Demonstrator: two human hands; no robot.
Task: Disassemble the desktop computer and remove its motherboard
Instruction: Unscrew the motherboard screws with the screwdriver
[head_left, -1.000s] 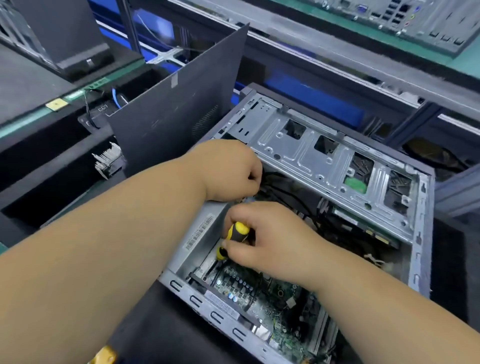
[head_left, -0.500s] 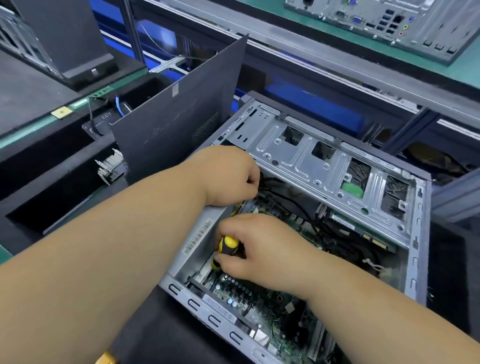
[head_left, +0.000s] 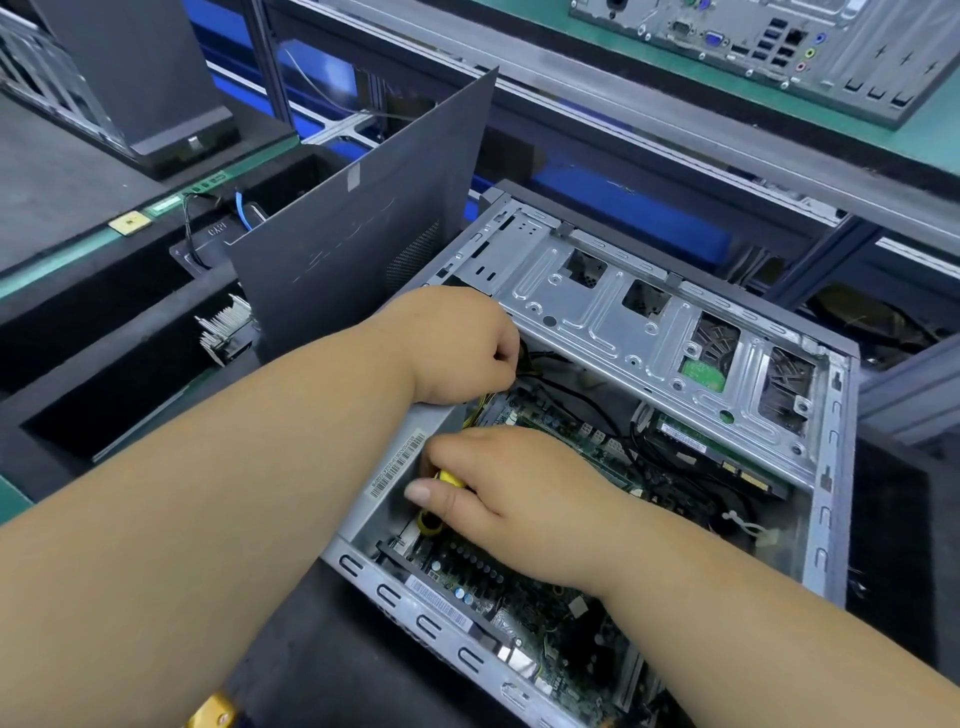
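- The loose side panel (head_left: 358, 234) stands propped on edge just left of the case (head_left: 826, 467). My left forearm passes close by it, so I judge a careless elbow could tip it onto the heat sink (head_left: 228, 325) lying beside it.
- My left hand (head_left: 457, 348) is curled inside the case near the top wall. Its fingers seem bunched around the yellow and black cables (head_left: 524, 358), though I can't tell how firmly. If I tug while a plug is seated, I could tear a connector off.
- My right hand (head_left: 498, 488) has its fingers wrapped around the yellow-and-black screwdriver (head_left: 434, 512), thumb laid flat over the handle. The tip is hidden, so I can't confirm it sits in a screw. A slip here could gouge the board.
- The motherboard (head_left: 519, 597) lies in the bottom of the case, partly under my right wrist, with cables running across it. Lifting it before every screw and lead is free could flex or crack it.
- The drive bracket (head_left: 649, 332) overhangs the board's far edge, and I think it could snag the board on the way out.
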